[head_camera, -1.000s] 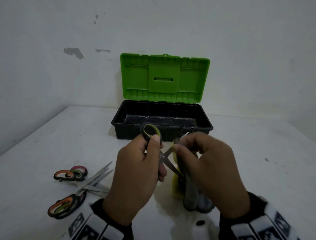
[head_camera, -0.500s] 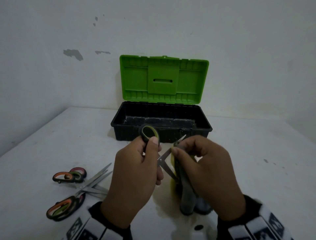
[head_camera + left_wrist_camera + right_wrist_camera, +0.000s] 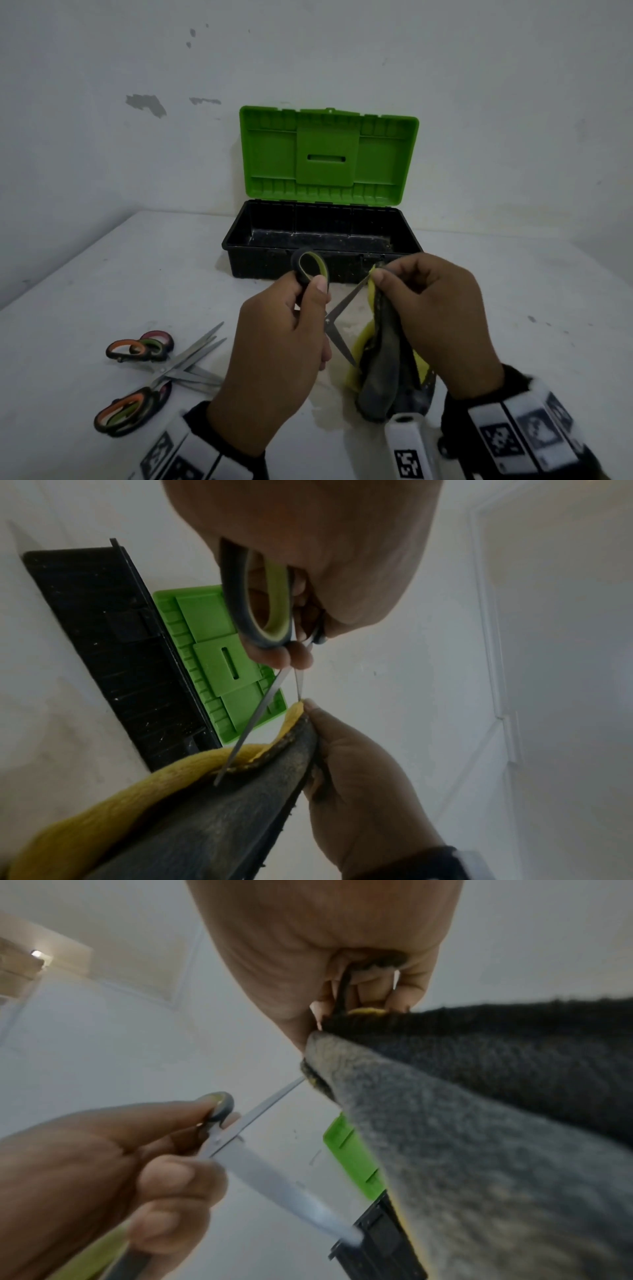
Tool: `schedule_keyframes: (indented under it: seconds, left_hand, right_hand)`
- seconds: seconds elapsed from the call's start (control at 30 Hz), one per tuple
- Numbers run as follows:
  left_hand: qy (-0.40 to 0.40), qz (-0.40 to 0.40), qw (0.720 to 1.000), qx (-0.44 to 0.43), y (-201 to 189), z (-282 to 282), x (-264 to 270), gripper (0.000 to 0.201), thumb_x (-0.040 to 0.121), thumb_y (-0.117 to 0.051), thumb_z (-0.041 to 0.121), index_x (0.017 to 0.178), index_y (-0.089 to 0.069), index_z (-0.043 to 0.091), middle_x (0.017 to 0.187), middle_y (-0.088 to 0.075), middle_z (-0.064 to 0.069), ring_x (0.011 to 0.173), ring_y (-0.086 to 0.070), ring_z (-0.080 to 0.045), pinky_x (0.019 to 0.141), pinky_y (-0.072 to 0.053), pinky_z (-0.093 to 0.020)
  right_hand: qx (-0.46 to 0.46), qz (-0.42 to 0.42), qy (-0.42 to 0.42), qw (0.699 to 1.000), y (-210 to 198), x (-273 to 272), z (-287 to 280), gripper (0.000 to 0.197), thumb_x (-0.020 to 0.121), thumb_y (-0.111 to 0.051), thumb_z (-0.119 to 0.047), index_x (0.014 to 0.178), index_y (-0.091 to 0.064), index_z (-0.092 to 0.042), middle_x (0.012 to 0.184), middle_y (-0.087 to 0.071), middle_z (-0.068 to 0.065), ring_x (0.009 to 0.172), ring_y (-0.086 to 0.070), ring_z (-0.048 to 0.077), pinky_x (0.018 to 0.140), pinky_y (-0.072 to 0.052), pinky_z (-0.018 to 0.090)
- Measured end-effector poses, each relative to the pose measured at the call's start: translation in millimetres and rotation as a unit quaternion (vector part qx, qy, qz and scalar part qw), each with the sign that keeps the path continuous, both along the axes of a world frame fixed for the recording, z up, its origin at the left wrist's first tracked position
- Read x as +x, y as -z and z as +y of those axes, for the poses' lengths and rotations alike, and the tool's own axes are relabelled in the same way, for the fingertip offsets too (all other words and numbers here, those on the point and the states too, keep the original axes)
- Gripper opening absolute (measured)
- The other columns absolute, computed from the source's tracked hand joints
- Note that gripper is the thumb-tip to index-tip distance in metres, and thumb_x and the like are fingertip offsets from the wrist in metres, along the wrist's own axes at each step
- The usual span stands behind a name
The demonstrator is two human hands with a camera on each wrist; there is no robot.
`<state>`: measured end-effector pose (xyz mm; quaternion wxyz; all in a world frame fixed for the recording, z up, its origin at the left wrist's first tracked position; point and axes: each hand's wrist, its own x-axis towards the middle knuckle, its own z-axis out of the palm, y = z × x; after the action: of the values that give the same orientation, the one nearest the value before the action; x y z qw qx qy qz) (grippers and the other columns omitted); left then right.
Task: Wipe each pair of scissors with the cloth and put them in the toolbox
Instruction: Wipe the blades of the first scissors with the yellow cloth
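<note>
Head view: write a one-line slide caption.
Left hand holds open green-handled scissors while right hand wipes one blade with a yellow-grey cloth before the open toolbox.

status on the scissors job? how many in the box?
Done: none visible in the open toolbox. In hand: left hand holds green-handled scissors, blades apart; right hand pinches the cloth on one blade. Left: the scissors on the table.
</note>
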<state>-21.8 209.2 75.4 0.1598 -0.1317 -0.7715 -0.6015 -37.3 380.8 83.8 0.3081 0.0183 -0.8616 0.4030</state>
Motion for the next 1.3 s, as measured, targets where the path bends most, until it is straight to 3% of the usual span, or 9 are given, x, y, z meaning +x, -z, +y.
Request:
schedule_keyframes:
  seconds: [0.23,0.37,0.5,0.57,0.67,0.83,0.97,1.13,1.3]
  left_hand:
    - [-0.032,0.002,0.999,-0.023,6.0,-5.5,-7.7,0.033,0.095,-0.04,0.041,0.081,-0.059,0.018,0.053,-0.061,-0.008,0.044,-0.06,-0.012,0.046,-0.05,-0.019]
    - [-0.052,0.062,0.993,-0.082,14.9,-2.0,-10.0,0.031,0.096,-0.04,0.04,0.079,-0.058,0.021,0.056,-0.058,-0.003,0.05,-0.059,-0.013,0.05,-0.051,-0.028]
    - [-0.061,0.105,0.987,-0.107,16.7,4.7,-8.0,0.029,0.094,-0.037,0.043,0.077,-0.053,0.027,0.058,-0.054,0.006,0.058,-0.059,-0.009,0.056,-0.049,-0.015]
    - [-0.069,0.13,0.982,-0.121,18.3,3.6,-8.5,0.027,0.096,-0.039,0.039,0.077,-0.053,0.026,0.058,-0.053,0.008,0.058,-0.057,-0.009,0.057,-0.047,-0.013]
    - [-0.072,0.155,0.976,-0.133,21.1,1.1,-10.1,0.03,0.1,-0.04,0.038,0.077,-0.053,0.024,0.058,-0.051,0.008,0.052,-0.054,-0.007,0.055,-0.047,-0.017]
    - [-0.074,0.184,0.972,-0.128,17.3,-0.5,-10.5,0.027,0.098,-0.039,0.036,0.079,-0.053,0.022,0.059,-0.049,0.009,0.059,-0.054,-0.009,0.057,-0.043,-0.008]
    - [-0.068,0.192,0.968,-0.146,18.3,0.4,-11.2,0.029,0.099,-0.04,0.035,0.078,-0.052,0.019,0.06,-0.049,0.009,0.053,-0.051,-0.006,0.053,-0.044,-0.016]
    - [-0.07,0.203,0.967,-0.139,18.7,-0.8,-10.0,0.027,0.098,-0.04,0.035,0.08,-0.054,0.019,0.061,-0.049,0.012,0.052,-0.051,-0.003,0.054,-0.044,-0.011]
    - [-0.072,0.212,0.963,-0.153,12.6,-0.9,-8.7,0.027,0.099,-0.041,0.032,0.078,-0.051,0.019,0.061,-0.047,0.01,0.052,-0.049,-0.002,0.052,-0.04,-0.01]
  right_hand:
    - [0.019,-0.018,0.056,0.998,-5.3,-9.3,19.6,0.014,0.082,-0.073,-0.034,0.071,-0.069,-0.027,0.064,-0.066,-0.015,0.063,-0.062,0.0,0.059,-0.047,0.016]
    - [0.045,-0.022,-0.02,0.999,-13.7,7.0,-3.6,0.01,0.081,-0.072,-0.032,0.072,-0.068,-0.03,0.066,-0.066,-0.018,0.07,-0.061,-0.005,0.062,-0.042,0.004]
    - [0.077,-0.084,-0.103,0.988,-4.1,14.5,-32.4,0.007,0.087,-0.067,-0.032,0.081,-0.065,-0.03,0.072,-0.063,-0.016,0.078,-0.059,-0.005,0.067,-0.044,0.003]
    - [0.064,-0.076,-0.089,0.991,-2.0,10.3,-31.5,0.007,0.087,-0.068,-0.031,0.081,-0.066,-0.029,0.071,-0.063,-0.016,0.078,-0.059,-0.005,0.067,-0.043,0.002]
    - [0.043,-0.053,-0.057,0.996,-4.1,5.6,-25.7,0.009,0.084,-0.072,-0.028,0.077,-0.067,-0.028,0.068,-0.064,-0.017,0.076,-0.06,-0.007,0.064,-0.041,0.001]
    - [0.038,-0.072,-0.102,0.991,-8.2,12.7,-33.4,0.007,0.084,-0.072,-0.029,0.079,-0.068,-0.027,0.069,-0.065,-0.015,0.075,-0.061,-0.004,0.065,-0.044,0.003]
    - [0.019,-0.022,-0.032,0.999,-8.5,0.3,-20.5,0.01,0.082,-0.075,-0.029,0.075,-0.069,-0.026,0.066,-0.065,-0.016,0.069,-0.062,-0.004,0.059,-0.042,0.004]
    - [0.04,-0.06,-0.1,0.992,-6.6,15.9,-33.5,0.009,0.083,-0.074,-0.028,0.077,-0.067,-0.025,0.068,-0.064,-0.015,0.074,-0.061,-0.003,0.062,-0.044,0.005]
    - [0.012,-0.009,-0.034,0.999,-12.3,0.3,-16.9,0.012,0.081,-0.077,-0.028,0.073,-0.068,-0.026,0.065,-0.065,-0.016,0.067,-0.062,-0.004,0.057,-0.043,0.005]
